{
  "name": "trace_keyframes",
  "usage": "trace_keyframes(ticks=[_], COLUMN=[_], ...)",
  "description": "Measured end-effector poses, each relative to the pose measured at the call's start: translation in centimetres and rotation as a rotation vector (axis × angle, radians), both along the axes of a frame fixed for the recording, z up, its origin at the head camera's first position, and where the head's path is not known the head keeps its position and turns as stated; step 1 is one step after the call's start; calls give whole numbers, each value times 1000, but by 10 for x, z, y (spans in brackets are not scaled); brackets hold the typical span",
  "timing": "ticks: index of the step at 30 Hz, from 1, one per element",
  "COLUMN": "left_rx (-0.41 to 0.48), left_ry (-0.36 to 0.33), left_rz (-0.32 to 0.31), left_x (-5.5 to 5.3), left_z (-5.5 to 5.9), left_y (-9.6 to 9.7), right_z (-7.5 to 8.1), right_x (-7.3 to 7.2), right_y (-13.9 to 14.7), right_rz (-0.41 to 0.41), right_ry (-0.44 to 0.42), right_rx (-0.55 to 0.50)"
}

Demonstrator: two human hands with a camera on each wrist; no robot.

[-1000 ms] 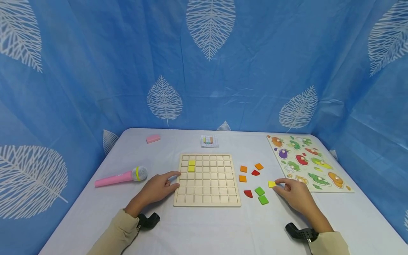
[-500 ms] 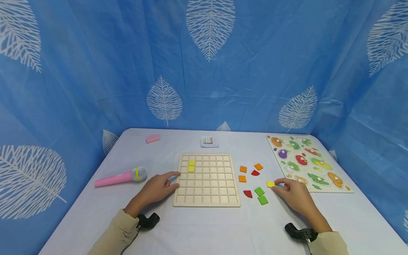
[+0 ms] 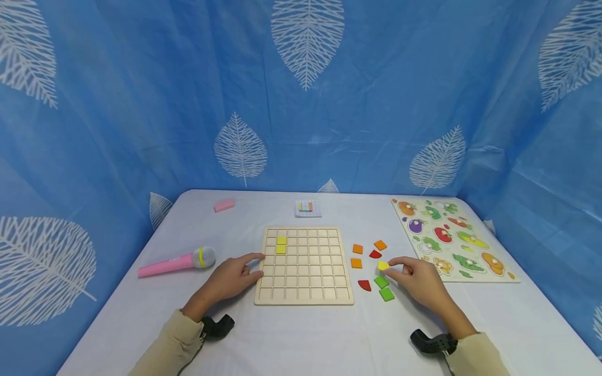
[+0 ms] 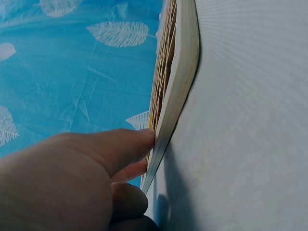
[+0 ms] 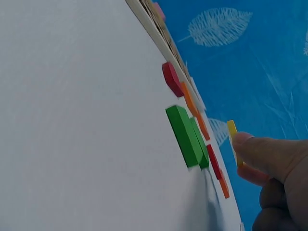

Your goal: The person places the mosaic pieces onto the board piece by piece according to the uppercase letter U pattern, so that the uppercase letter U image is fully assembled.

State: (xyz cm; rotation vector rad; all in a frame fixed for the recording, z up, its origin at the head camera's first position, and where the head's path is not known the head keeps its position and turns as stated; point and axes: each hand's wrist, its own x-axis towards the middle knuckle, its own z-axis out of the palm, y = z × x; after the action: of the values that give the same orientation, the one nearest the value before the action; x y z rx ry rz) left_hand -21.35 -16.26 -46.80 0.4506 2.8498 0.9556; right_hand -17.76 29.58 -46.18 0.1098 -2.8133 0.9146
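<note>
A: Begin close to the person, please. What are the hands doing?

B: The left hand [image 3: 230, 279] only touches the left edge of the grid board [image 3: 303, 270] with extended fingers; it grips nothing. The right hand [image 3: 420, 282] pinches a yellow tile [image 3: 382, 266], which is raised from the white table [image 3: 301, 339], just past the green tiles [image 3: 386, 294].

A: So which step is this, in your opinion?

B: I would say, bringing one more yellow piece to the board. Farther along the grid, two yellow squares [image 3: 280, 249] already sit one above the other, in the second column from the left.

A: And what does the next move call for?

B: Probably to pass over the orange tiles [image 3: 356, 263] without pushing them, turn the piece square to a cell, and lower it flat. The left hand should keep the board steady.

A: Which cell?

B: Look to the far side: the small card [image 3: 308, 208] shows a yellow strip at its left. Therefore I suppose the cell directly below the two, but the printed details are too small for certainty.
</note>
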Motion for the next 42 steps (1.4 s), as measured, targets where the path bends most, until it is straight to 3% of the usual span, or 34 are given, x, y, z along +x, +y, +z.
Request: trace_keyframes(ticks=[10, 19, 24, 31, 42], left_rx=[1, 15, 7, -8, -15], left_ry=[-2, 5, 5, 0, 7], left_rz=[4, -1, 3, -2, -9], left_x=[1, 0, -1, -1, -2], left_z=[1, -4, -3, -1, -3], left_y=[-1, -1, -1, 0, -1], right_z=[4, 12, 7, -3, -9], right_x=[-14, -32, -42, -53, -58], right_y=[-54, -129, -165, -200, -224], right_rz=[134, 290, 343, 365, 298], right_ry=[-61, -38, -30, -3, 17], right_rx=[-63, -100, -87, -127, -31])
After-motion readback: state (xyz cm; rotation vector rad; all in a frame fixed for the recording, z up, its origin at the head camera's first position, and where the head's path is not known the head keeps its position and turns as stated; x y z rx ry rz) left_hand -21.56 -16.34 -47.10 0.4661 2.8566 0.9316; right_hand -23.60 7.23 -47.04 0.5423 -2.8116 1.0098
